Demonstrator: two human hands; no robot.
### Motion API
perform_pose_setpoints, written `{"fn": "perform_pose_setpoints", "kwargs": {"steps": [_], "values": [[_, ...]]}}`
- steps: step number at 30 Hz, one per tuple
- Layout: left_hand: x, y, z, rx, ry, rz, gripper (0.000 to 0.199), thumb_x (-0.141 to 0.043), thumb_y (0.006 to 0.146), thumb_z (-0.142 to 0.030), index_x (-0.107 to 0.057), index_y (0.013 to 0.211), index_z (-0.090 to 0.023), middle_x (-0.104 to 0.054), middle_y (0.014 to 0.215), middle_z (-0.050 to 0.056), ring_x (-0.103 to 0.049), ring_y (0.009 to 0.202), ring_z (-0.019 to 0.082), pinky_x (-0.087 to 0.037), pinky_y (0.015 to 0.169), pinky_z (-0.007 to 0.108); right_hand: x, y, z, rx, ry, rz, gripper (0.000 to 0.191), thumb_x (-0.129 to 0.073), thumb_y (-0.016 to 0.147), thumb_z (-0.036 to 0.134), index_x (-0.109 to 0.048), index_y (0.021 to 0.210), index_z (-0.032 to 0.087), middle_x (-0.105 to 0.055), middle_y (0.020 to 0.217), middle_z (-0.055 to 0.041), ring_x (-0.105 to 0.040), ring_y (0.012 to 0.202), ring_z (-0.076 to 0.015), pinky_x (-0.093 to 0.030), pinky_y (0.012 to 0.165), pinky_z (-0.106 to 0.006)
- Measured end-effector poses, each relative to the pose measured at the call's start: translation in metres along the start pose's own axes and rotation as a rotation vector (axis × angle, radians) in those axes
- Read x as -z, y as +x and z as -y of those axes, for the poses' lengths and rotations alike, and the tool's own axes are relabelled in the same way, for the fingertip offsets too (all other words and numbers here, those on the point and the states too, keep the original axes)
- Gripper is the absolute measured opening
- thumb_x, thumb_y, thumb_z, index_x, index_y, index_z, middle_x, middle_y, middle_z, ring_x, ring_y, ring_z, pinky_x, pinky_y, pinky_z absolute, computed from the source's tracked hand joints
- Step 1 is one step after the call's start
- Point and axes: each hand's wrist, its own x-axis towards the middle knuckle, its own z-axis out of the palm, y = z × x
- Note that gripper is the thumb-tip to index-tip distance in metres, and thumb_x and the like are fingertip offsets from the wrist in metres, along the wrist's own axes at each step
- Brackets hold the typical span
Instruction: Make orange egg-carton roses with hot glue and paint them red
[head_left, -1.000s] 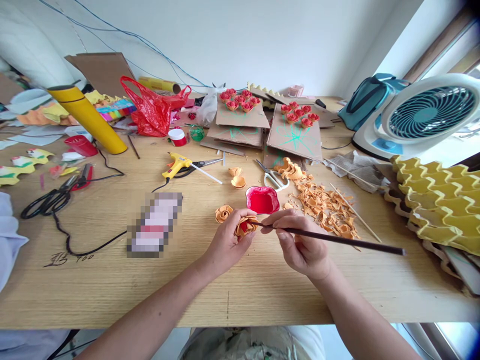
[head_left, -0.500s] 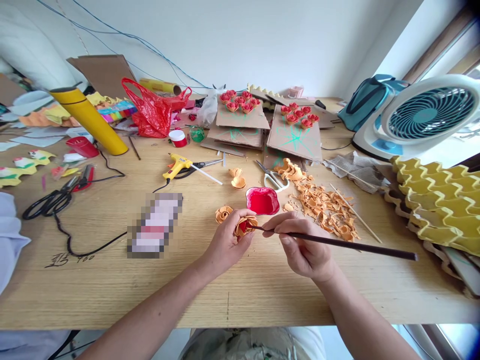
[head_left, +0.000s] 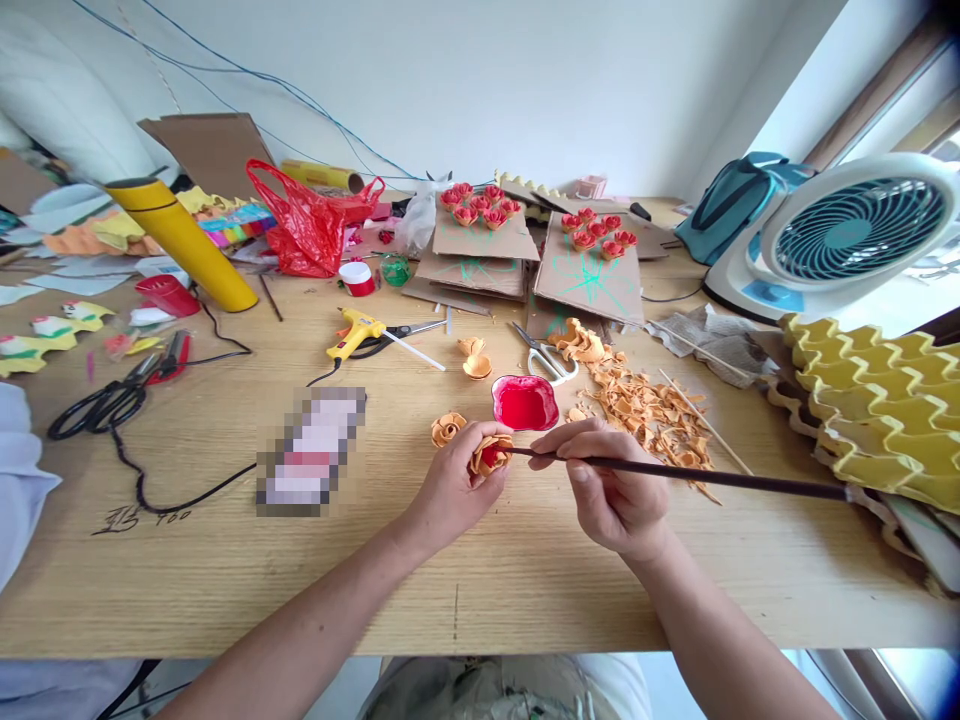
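Note:
My left hand (head_left: 459, 490) is closed around an orange paper rose (head_left: 492, 456) whose centre is painted red. Pinched in my right hand (head_left: 611, 485) is a long dark paintbrush (head_left: 720, 477), its tip in the red centre of the rose. Just beyond both hands sits a small wavy-edged dish (head_left: 525, 403) of red paint. An unpainted orange rose (head_left: 448, 429) lies left of the dish, and loose orange petal cups (head_left: 475, 363) lie behind it.
Orange scraps (head_left: 652, 415), a thin stick (head_left: 705, 420) and white-handled scissors (head_left: 551, 362) lie to the right. A yellow glue gun (head_left: 356, 333) and black scissors (head_left: 105, 395) are leftward. Yellow egg trays (head_left: 877, 400) and a fan (head_left: 855, 230) border the right side. Red flowers (head_left: 480, 205) stand on cardboard behind.
The brush has swung to a flatter angle, its far end moving up and right. My right hand has shifted slightly; my left hand keeps hold of the rose.

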Motion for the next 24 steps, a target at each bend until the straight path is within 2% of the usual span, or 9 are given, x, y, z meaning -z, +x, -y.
{"fn": "perform_pose_setpoints", "kwargs": {"steps": [3, 5, 8, 12, 16, 20, 24], "values": [[0.000, 0.000, 0.000, -0.034, 0.016, 0.017, 0.036, -0.059, 0.085, -0.014, -0.061, 0.120, -0.022, -0.070, 0.114, 0.006, -0.067, 0.102, 0.021, -0.054, 0.088, 0.033, -0.002, 0.000, -0.001, -0.018, -0.054, 0.055, 0.016, -0.053, 0.102, 0.016, -0.057, 0.115, 0.024, -0.075, 0.101, -0.0098, -0.075, 0.090, -0.0219, -0.064, 0.076, -0.038], [0.000, 0.000, 0.000, -0.073, 0.041, 0.018, 0.036, -0.059, 0.084, -0.012, -0.061, 0.119, -0.022, -0.070, 0.114, 0.006, -0.066, 0.103, 0.021, -0.053, 0.091, 0.034, -0.002, 0.001, -0.001, -0.029, -0.070, 0.066, 0.014, -0.053, 0.102, 0.016, -0.057, 0.113, 0.024, -0.074, 0.099, -0.0095, -0.075, 0.087, -0.0215, -0.063, 0.074, -0.037], [0.000, -0.001, 0.000, -0.104, 0.073, 0.021, 0.036, -0.058, 0.085, -0.011, -0.061, 0.119, -0.022, -0.070, 0.113, 0.006, -0.066, 0.104, 0.021, -0.052, 0.092, 0.035, 0.001, 0.003, 0.000, -0.043, -0.063, 0.024, 0.011, -0.051, 0.102, 0.017, -0.057, 0.108, 0.024, -0.074, 0.091, -0.0081, -0.074, 0.080, -0.0209, -0.063, 0.069, -0.036], [0.000, -0.001, 0.001, -0.102, 0.073, 0.009, 0.036, -0.059, 0.084, -0.011, -0.061, 0.119, -0.022, -0.070, 0.113, 0.006, -0.067, 0.103, 0.022, -0.052, 0.091, 0.035, 0.003, 0.003, -0.001, -0.075, -0.057, -0.035, 0.011, -0.052, 0.102, 0.017, -0.058, 0.105, 0.024, -0.074, 0.090, -0.0068, -0.075, 0.080, -0.0209, -0.063, 0.072, -0.036], [0.000, 0.000, 0.002, -0.111, 0.050, 0.019, 0.038, -0.061, 0.083, -0.011, -0.061, 0.120, -0.022, -0.070, 0.115, 0.006, -0.066, 0.107, 0.022, -0.052, 0.094, 0.035, 0.001, 0.004, -0.001, -0.056, -0.054, -0.011, 0.012, -0.053, 0.101, 0.017, -0.059, 0.108, 0.024, -0.074, 0.092, -0.0077, -0.075, 0.081, -0.0214, -0.063, 0.071, -0.037], [0.000, -0.001, 0.003, -0.032, -0.012, 0.015, 0.036, -0.062, 0.083, -0.014, -0.062, 0.118, -0.022, -0.071, 0.111, 0.005, -0.067, 0.100, 0.021, -0.053, 0.090, 0.034, 0.003, 0.004, 0.000, -0.059, -0.042, 0.000, 0.011, -0.052, 0.102, 0.018, -0.059, 0.105, 0.024, -0.076, 0.093, -0.0081, -0.075, 0.078, -0.0208, -0.063, 0.068, -0.035], [-0.001, 0.000, 0.003, 0.076, -0.158, 0.000, 0.034, -0.066, 0.084, -0.022, -0.062, 0.118, -0.022, -0.071, 0.109, 0.005, -0.067, 0.097, 0.021, -0.055, 0.086, 0.034, 0.008, 0.004, -0.001, -0.065, -0.052, -0.082, 0.010, -0.052, 0.102, 0.017, -0.059, 0.103, 0.024, -0.074, 0.090, -0.0075, -0.075, 0.076, -0.0209, -0.062, 0.065, -0.035]]}}
